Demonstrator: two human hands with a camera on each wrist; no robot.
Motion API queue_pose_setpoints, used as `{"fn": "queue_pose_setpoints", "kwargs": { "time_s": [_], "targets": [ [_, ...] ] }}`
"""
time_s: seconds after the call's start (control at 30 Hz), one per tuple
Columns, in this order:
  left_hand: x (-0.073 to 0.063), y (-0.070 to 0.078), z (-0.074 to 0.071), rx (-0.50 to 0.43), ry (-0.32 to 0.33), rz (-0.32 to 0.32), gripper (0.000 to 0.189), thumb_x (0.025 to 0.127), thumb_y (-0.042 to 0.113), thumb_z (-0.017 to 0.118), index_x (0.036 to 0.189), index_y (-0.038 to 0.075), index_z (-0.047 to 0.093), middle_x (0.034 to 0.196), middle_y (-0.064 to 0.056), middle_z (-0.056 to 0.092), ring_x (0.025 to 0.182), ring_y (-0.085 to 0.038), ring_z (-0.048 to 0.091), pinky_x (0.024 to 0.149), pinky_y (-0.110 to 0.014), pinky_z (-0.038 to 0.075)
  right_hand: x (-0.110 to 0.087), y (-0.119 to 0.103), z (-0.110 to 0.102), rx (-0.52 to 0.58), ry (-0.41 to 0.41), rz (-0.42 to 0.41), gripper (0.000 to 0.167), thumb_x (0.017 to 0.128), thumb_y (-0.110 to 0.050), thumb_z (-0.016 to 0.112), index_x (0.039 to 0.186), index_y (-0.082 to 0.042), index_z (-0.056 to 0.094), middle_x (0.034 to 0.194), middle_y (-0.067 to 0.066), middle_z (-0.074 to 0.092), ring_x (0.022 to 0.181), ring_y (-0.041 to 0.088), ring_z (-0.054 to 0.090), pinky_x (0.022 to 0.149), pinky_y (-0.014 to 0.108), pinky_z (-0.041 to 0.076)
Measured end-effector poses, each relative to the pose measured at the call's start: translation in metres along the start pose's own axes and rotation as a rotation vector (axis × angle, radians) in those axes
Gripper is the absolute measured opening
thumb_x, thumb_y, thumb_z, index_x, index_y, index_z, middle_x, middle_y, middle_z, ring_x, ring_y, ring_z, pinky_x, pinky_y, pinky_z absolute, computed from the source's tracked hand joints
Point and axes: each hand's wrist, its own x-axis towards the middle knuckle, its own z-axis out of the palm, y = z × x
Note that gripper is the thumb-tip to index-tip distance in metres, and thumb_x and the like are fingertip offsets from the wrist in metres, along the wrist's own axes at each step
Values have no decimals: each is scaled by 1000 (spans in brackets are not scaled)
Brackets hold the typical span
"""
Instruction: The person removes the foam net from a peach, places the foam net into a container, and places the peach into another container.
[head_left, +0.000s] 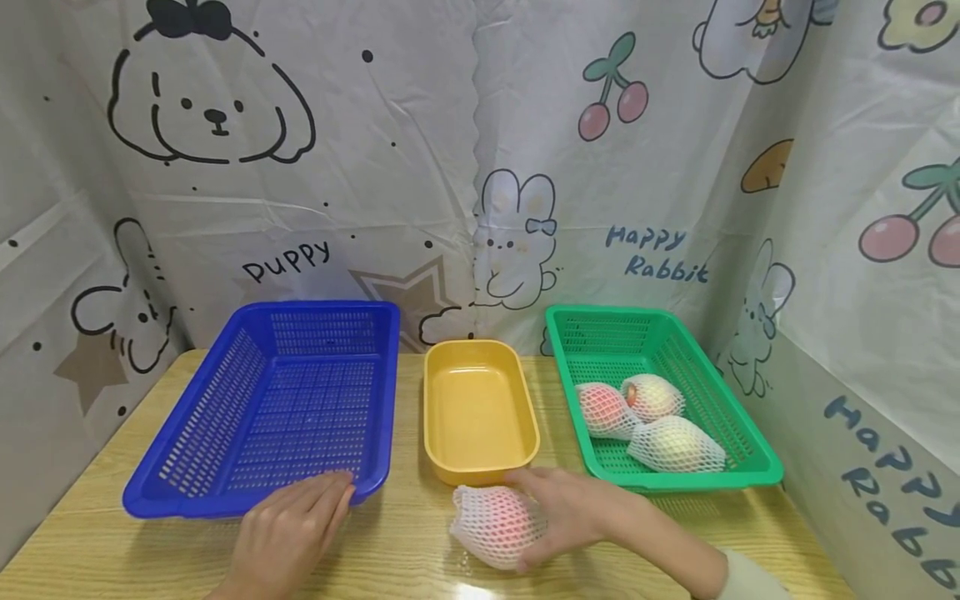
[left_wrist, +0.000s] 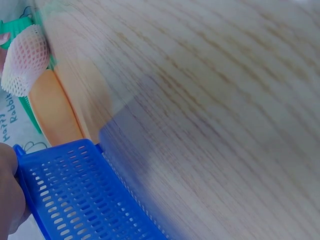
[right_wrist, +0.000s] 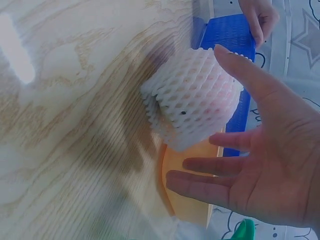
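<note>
Deep blue on the slotted basket point(head_left: 307, 417), golden yellow on the tub point(head_left: 482, 412), bright green on the perforated basket point(head_left: 603, 333). Pinkish red on the lone fruit point(head_left: 498, 525), pale yellow and pink on the other three fruits point(head_left: 675, 446), all under white diamond-mesh foam netting point(right_wrist: 182, 95). Tan wood grain across the surface point(head_left: 405, 542); black, brown and pink cartoons on the white curtain point(head_left: 427, 100).
</note>
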Motion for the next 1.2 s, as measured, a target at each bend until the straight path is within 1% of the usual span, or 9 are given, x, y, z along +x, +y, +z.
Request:
{"fn": "queue_pose_setpoints", "kwargs": {
  "time_s": [0.07,0.17,0.33,0.5,0.63,0.8,0.87,1.03,1.2],
  "targets": [
    [0,0,0,-2,-3,-2,47,107,27,42,92,-3,75,87,-14,74,71,-30,71,60,-45,59,-3,0,0,8,6,29,103,69,-72,76,151,-22,39,142,8,53,126,29,53,96,50,51],
    [0,0,0,-4,-10,-7,47,107,28,42,93,-2,75,87,-14,74,72,-30,72,60,-45,59,-6,-2,-1,-18,8,66,109,67,-71,79,151,-16,37,137,12,57,124,32,54,96,52,51],
    [-1,0,1,-9,-4,-3,47,107,28,42,93,-2,75,88,-14,74,72,-29,72,61,-45,60,-12,-4,0,-57,-37,143,118,65,-68,82,152,-5,33,135,19,56,122,37,55,95,54,51],
    [-2,-1,1,-12,1,-1,45,107,27,43,94,-2,75,88,-14,74,72,-30,72,60,-45,60,-14,-1,3,-62,-24,158,121,64,-69,82,150,0,34,139,23,53,123,40,54,97,54,50],
    [-2,-1,1,-16,-3,-6,46,107,28,43,93,-2,75,88,-14,74,72,-30,72,60,-45,60,-13,2,7,-50,11,122,119,64,-69,82,149,0,35,138,23,52,123,39,55,98,52,50],
    [-3,-1,4,-24,35,-2,46,107,28,43,92,-2,75,87,-14,74,70,-30,71,59,-46,59,-10,2,12,-13,27,96,116,66,-68,81,150,-4,35,139,20,53,123,39,54,97,53,50],
    [-3,-1,5,-25,50,-1,45,106,27,44,92,-2,75,87,-14,74,70,-30,71,58,-46,59,-8,1,14,-17,37,91,113,65,-68,82,149,-6,38,134,16,56,118,37,58,94,52,52],
    [-3,-1,4,-15,27,2,45,107,27,43,93,-2,75,87,-13,74,71,-30,71,59,-45,59,-2,-3,17,-34,58,79,106,62,-66,84,143,-12,43,128,11,58,110,32,61,88,47,55],
    [-2,-1,2,-18,3,2,45,107,27,43,93,-2,75,88,-13,74,72,-29,72,61,-45,60,3,-5,18,-2,47,67,104,62,-63,86,144,-17,42,134,9,55,116,30,59,90,45,55]
  ]
}}
